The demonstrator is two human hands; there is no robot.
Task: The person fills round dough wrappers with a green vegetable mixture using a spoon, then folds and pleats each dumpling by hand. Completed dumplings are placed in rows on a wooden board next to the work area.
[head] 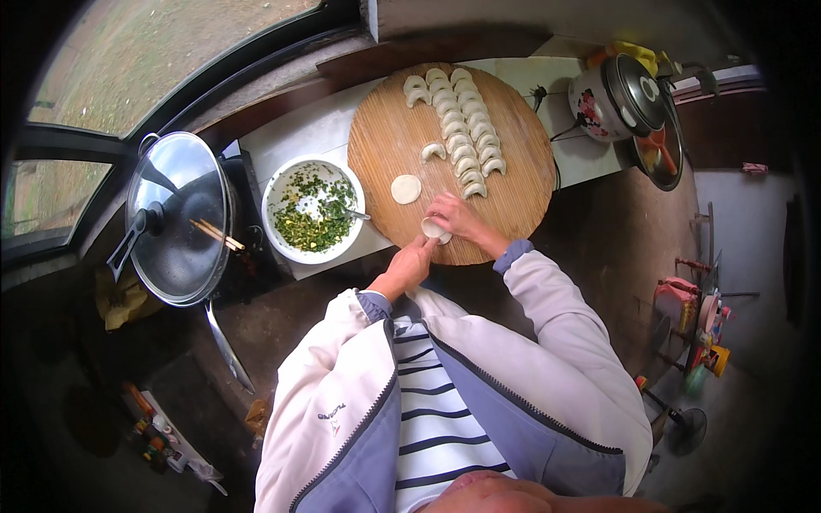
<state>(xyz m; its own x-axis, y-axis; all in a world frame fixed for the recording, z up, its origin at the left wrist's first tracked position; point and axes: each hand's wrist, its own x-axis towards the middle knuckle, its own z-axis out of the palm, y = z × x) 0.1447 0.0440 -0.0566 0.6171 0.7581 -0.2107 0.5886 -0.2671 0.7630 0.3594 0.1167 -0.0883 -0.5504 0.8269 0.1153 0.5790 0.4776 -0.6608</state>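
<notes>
Both hands meet at the near edge of a round wooden board [378, 147]. My left hand [410, 263] pinches the near-left side of a round dough wrapper [433, 227], and my right hand [454, 215] has its fingers on the upper right side of the same wrapper. Another pale piece of dough shows partly beneath it. A flat wrapper [406, 190] lies by itself just up and left of the hands. Beyond it is a single folded dumpling [433, 151], with rows of dumplings [457, 139] to its right. Left of the board, a white bowl [269, 224] holds chopped green and yellow filling and a metal spoon [356, 214].
At the left, a wok with a glass lid [186, 256] stands on a stove, chopsticks [218, 235] beside its handle area. A floral rice cooker [593, 106] stands at the right end of the counter, near a pan holding an orange utensil [660, 151]. A window is at upper left.
</notes>
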